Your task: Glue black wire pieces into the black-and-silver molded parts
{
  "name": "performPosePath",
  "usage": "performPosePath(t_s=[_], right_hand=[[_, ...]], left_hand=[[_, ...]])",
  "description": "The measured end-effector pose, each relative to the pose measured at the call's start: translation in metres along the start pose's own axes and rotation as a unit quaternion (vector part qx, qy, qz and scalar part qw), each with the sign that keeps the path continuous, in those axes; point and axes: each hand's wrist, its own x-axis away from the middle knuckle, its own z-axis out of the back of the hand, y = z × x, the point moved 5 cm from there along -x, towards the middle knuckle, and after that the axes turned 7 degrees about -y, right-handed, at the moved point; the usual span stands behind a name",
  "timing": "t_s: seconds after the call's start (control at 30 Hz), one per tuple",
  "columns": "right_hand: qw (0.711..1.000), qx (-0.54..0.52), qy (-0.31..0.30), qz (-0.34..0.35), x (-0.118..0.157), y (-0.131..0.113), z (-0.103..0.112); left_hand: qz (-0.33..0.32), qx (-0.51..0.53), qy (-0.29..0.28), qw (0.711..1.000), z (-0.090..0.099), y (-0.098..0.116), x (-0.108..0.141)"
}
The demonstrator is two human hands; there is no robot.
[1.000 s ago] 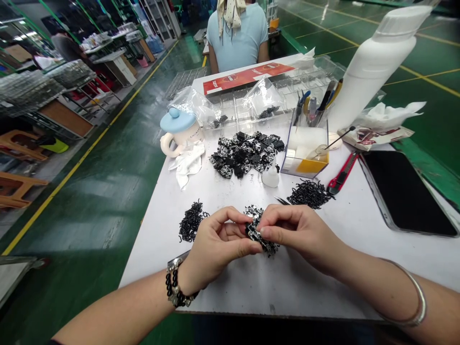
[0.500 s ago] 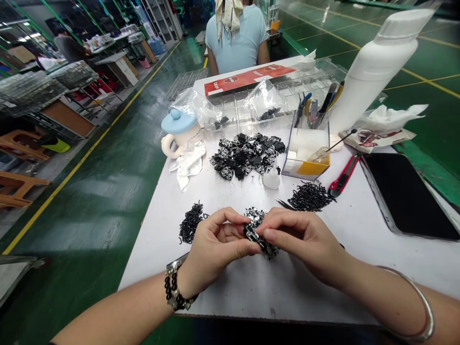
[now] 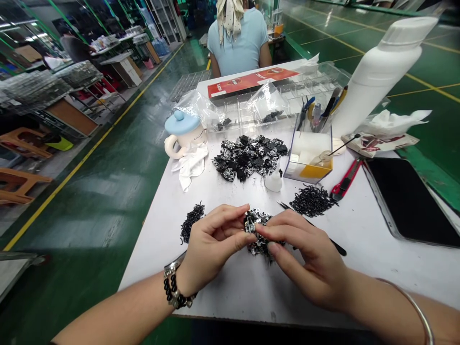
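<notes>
Between the thumb and fingers of my left hand (image 3: 215,242) is a small black and silver part (image 3: 249,222). The index fingertip of my right hand (image 3: 309,256) touches that part, and its thumb stands apart below, with nothing seen between them. Under and behind my fingers lies a pile of small silver and black pieces (image 3: 260,245). One heap of short black pieces (image 3: 191,221) sits left of my left hand, another heap (image 3: 312,200) beyond my right. Black tweezers (image 3: 338,247) lie partly hidden behind my right hand. Farther back is a large pile of black and silver parts (image 3: 247,157).
Around the white table (image 3: 230,302) stand a lidded mug (image 3: 185,132), a small white bottle (image 3: 273,181), a tool box (image 3: 311,153), a red cutter (image 3: 347,179), a phone (image 3: 409,199) and a big white bottle (image 3: 381,72). A person in light blue (image 3: 237,43) sits beyond.
My right thumb has moved away from the part and index finger, and more of the tweezers shows. In my left fingers the part is tilted more upright. The view has shifted slightly.
</notes>
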Motion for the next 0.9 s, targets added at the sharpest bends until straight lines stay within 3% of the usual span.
performPosePath(t_s=[0.1,0.2,0.4,0.73,0.83,0.9], right_hand=[[0.999,0.034,-0.005,0.014,0.001,-0.003,-0.002],[0.998,0.051,-0.012,0.019,0.001,-0.004,-0.005],[0.998,0.055,-0.025,0.005,0.001,-0.002,-0.007],[0.992,0.112,-0.051,0.020,-0.003,-0.009,-0.010],[0.983,0.172,-0.045,0.040,-0.002,-0.013,-0.001],[0.973,0.228,0.008,0.046,-0.002,-0.014,0.018]], left_hand=[[0.017,-0.006,0.029,0.999,0.003,-0.001,0.001],[-0.020,-0.046,0.044,0.998,0.005,0.004,0.001],[-0.095,-0.123,0.030,0.987,0.003,0.008,0.004],[-0.136,-0.239,0.035,0.961,0.004,0.010,0.011],[-0.160,-0.257,0.022,0.953,0.002,0.014,0.011],[-0.200,-0.267,0.020,0.942,0.001,0.020,0.011]])
